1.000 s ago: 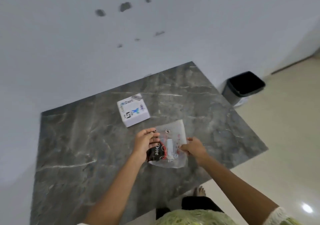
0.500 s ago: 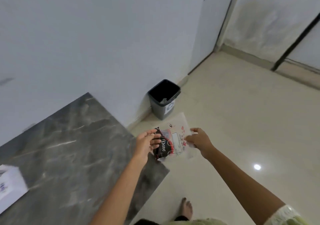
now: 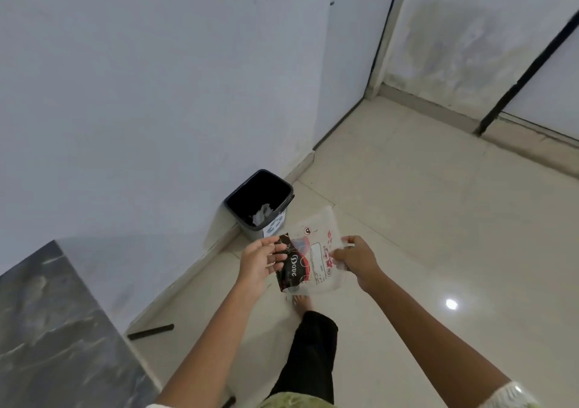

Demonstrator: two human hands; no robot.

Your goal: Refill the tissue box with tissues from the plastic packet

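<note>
I hold a flat, clear plastic packet (image 3: 316,260) with red and black print in front of me, over the floor. My left hand (image 3: 260,263) grips its dark left edge. My right hand (image 3: 355,260) pinches its right edge. The packet looks limp and flat. The tissue box is out of the frame.
A black waste bin (image 3: 260,203) with crumpled paper inside stands against the white wall, just beyond the packet. The grey marble table (image 3: 53,338) fills the lower left corner. My bare foot (image 3: 302,304) and dark trouser leg are on the pale tiled floor below the packet.
The view has swung right, away from the table and the tissue box, toward the bin. Both hands carried the packet off the table and closer to the bin.
</note>
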